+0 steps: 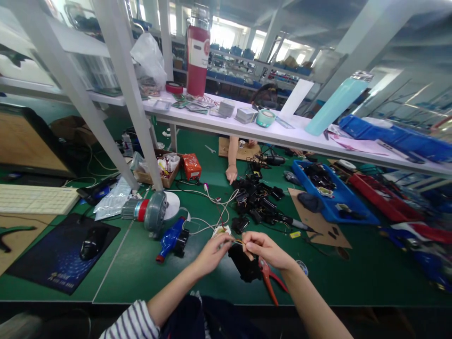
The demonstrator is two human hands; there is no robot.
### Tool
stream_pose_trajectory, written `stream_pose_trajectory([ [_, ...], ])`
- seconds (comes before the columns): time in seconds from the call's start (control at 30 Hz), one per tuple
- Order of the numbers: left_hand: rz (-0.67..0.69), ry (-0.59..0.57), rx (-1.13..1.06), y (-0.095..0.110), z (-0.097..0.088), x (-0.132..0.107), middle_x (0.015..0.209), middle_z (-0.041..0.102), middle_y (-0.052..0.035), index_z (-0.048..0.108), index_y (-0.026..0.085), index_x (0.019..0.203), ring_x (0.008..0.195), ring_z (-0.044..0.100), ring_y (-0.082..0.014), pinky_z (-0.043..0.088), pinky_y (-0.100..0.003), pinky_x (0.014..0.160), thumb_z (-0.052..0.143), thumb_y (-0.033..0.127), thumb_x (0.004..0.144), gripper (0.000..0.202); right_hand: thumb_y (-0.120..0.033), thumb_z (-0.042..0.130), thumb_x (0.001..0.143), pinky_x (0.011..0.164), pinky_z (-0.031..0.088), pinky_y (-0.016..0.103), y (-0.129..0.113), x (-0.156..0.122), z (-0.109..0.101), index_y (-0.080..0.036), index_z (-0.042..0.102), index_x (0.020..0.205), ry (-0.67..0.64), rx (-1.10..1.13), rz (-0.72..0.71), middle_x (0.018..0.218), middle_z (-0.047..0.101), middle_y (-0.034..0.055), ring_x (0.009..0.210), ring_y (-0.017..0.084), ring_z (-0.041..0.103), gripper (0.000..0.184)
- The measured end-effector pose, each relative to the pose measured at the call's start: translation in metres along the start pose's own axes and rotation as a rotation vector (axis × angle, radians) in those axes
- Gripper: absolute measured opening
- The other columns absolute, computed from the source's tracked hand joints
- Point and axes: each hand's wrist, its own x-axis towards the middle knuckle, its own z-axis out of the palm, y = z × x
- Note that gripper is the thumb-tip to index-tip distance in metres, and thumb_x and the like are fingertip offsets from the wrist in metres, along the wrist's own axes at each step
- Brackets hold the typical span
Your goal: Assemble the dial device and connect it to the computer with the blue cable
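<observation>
My left hand (213, 252) and my right hand (265, 248) are raised close together over the green bench (141, 263). Both pinch thin wires (238, 242) stretched between their fingertips. The wires run to a small black module (245, 264) that hangs just below the right hand. Red-handled cutters (270, 281) lie on the bench under the right wrist. A heap of similar black wired modules (259, 197) lies farther back.
A blue tool (170, 238) and a grey-red motor (146, 212) lie left of my hands. A mouse (92, 242) sits on its pad, with a keyboard (35, 198) beyond. A blue tray (330, 195) is at right. Another person's arm (232, 162) reaches across from the far side.
</observation>
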Motion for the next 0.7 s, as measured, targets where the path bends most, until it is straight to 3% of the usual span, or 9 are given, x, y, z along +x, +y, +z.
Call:
stream_pose_trajectory([
  [0.1, 0.012, 0.032, 0.062, 0.018, -0.007, -0.006, 0.084, 0.062, -0.0062, 0.062, 0.016, 0.084, 0.085, 0.055, -0.0193, 0.040, -0.031, 0.080, 0.041, 0.039, 0.090, 0.032, -0.044, 0.056, 0.084, 0.053, 0.030, 0.022, -0.002, -0.008, -0.001, -0.013, 0.052, 0.075, 0.019, 0.062, -0.069, 0.057, 0.043, -0.0022, 0.053, 0.008, 0.039, 0.032],
  [0.23, -0.117, 0.064, 0.011, 0.028, -0.018, -0.019, 0.077, 0.061, -0.0039, 0.063, 0.015, 0.081, 0.075, 0.054, -0.0160, 0.038, -0.026, 0.070, 0.045, 0.041, 0.087, 0.032, -0.049, 0.049, 0.087, 0.052, 0.027, 0.022, 0.009, -0.010, -0.010, -0.014, 0.051, 0.081, 0.151, 0.067, 0.003, 0.059, 0.037, -0.0033, 0.053, 0.008, 0.034, 0.035],
  [0.33, -0.242, 0.070, -0.083, 0.017, -0.018, -0.023, 0.067, 0.055, -0.0018, 0.063, 0.014, 0.076, 0.061, 0.048, -0.0130, 0.035, -0.024, 0.059, 0.050, 0.049, 0.080, 0.037, -0.047, 0.054, 0.084, 0.057, 0.030, 0.022, 0.030, -0.006, -0.014, -0.015, 0.051, 0.091, 0.174, -0.071, 0.127, 0.070, 0.041, -0.0016, 0.062, 0.009, 0.038, 0.032],
  [0.43, -0.315, 0.086, -0.135, 0.000, -0.015, -0.025, 0.061, 0.049, 0.0003, 0.063, 0.012, 0.077, 0.055, 0.042, -0.0112, 0.031, -0.023, 0.054, 0.050, 0.054, 0.076, 0.044, -0.032, 0.060, 0.079, 0.068, 0.035, 0.025, 0.057, -0.002, -0.011, -0.017, 0.053, 0.096, 0.136, -0.366, 0.201, 0.079, 0.047, 0.0000, 0.072, 0.012, 0.043, 0.024],
  [0.5, -0.343, 0.093, -0.140, -0.009, -0.013, -0.028, 0.060, 0.047, 0.0011, 0.063, 0.012, 0.078, 0.054, 0.040, -0.0106, 0.029, -0.023, 0.052, 0.050, 0.055, 0.075, 0.046, -0.023, 0.059, 0.076, 0.071, 0.036, 0.026, 0.076, 0.000, -0.007, -0.017, 0.055, 0.098, 0.178, -0.516, 0.190, 0.080, 0.051, 0.0006, 0.075, 0.013, 0.045, 0.023],
  [0.6, -0.375, 0.095, -0.149, -0.019, -0.013, -0.033, 0.056, 0.043, 0.0033, 0.061, 0.012, 0.076, 0.050, 0.036, -0.0092, 0.027, -0.022, 0.049, 0.052, 0.057, 0.074, 0.046, -0.020, 0.060, 0.073, 0.067, 0.038, 0.026, 0.100, 0.003, 0.000, -0.016, 0.053, 0.097, 0.303, -0.547, 0.150, 0.079, 0.057, 0.0002, 0.070, 0.012, 0.048, 0.025],
  [0.7, -0.395, 0.105, -0.143, -0.026, -0.014, -0.038, 0.055, 0.042, 0.0040, 0.059, 0.012, 0.075, 0.048, 0.036, -0.0088, 0.025, -0.022, 0.047, 0.054, 0.056, 0.074, 0.044, -0.027, 0.062, 0.074, 0.062, 0.040, 0.026, 0.117, 0.008, 0.005, -0.015, 0.056, 0.094, 0.372, -0.544, 0.142, 0.079, 0.061, 0.0019, 0.066, 0.013, 0.050, 0.024],
])
